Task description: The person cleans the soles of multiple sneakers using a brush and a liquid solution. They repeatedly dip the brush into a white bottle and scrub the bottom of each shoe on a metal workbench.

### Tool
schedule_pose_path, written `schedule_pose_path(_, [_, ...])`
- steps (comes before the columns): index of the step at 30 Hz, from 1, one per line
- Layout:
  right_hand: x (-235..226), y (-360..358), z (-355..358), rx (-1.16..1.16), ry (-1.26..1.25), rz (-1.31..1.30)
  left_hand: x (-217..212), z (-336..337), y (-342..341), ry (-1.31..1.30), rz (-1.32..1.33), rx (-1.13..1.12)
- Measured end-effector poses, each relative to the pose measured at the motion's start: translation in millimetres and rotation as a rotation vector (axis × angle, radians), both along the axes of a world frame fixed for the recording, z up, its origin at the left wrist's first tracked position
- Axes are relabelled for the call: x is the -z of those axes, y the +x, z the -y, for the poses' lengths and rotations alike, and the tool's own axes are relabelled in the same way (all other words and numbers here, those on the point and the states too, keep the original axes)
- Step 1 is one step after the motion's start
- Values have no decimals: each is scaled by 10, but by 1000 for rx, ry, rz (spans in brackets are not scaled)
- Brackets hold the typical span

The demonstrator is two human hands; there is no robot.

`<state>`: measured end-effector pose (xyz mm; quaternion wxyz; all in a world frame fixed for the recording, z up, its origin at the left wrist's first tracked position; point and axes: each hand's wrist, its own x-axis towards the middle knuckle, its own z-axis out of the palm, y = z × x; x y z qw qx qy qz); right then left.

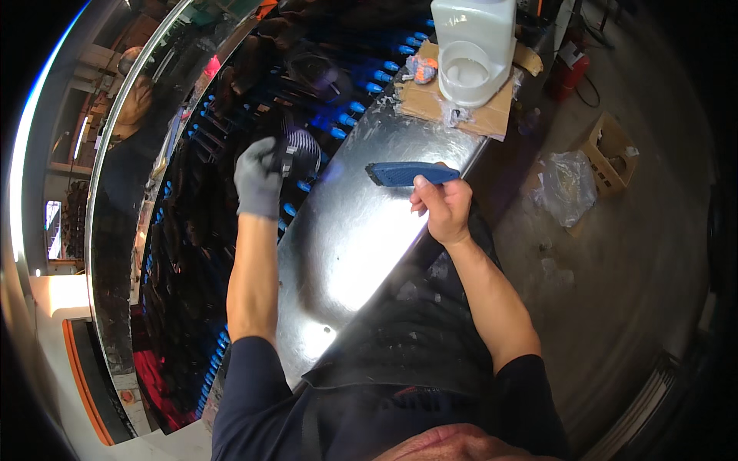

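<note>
Pinching a blue handle-shaped piece [411, 175] in the bare right hand [450, 206], just off centre toward one o'clock, seemingly lifted clear of the shiny metal surface [369, 211]: thumb on the upper face, fingers folded behind, closed around the three o'clock end only. Nice light hold, leaving the textured face and the dark tip [372, 175], aimed at nine, open to view. Best to press evenly through the thumb, no harder than needed, and to tilt the face away from the bright reflection [377, 261] below for a proper look. Now over to ten o'clock, out beside the blue pegs [346, 120] with the gloved left hand [260, 180], fingers bent close by a dark ribbed piece [301, 150]; cannot tell whether gripping it or merely touching it. Sensible, probably, to trust the glove for anything near the pegs and to hold bare skin well back from them. Careful toward one o'clock too, farther out: better to swing the blue piece wide of the white jug [484, 46] on its cardboard [419, 101], watching both hands in turn, never rushing either.
</note>
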<state>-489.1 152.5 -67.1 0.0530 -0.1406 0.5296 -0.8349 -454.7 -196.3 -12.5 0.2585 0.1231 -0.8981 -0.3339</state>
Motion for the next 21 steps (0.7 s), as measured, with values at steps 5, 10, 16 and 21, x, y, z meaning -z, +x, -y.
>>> schedule_pose_path(5, [45, -72, -175, 86, -217, 161, -356, -757, 898, 1027, -109, 153])
schedule_pose_path(10, [-128, -207, -571, 168, -292, 132, -510, -609, 1404, 588, 167, 454])
schedule_pose_path(16, [-131, -265, -686, 246, -250, 116, -981, -843, 1333, 42, 30, 459])
schedule_pose_path(21, [-207, -266, -561, 229, -216, 141, -1003, -1681, 952, -283, -24, 634])
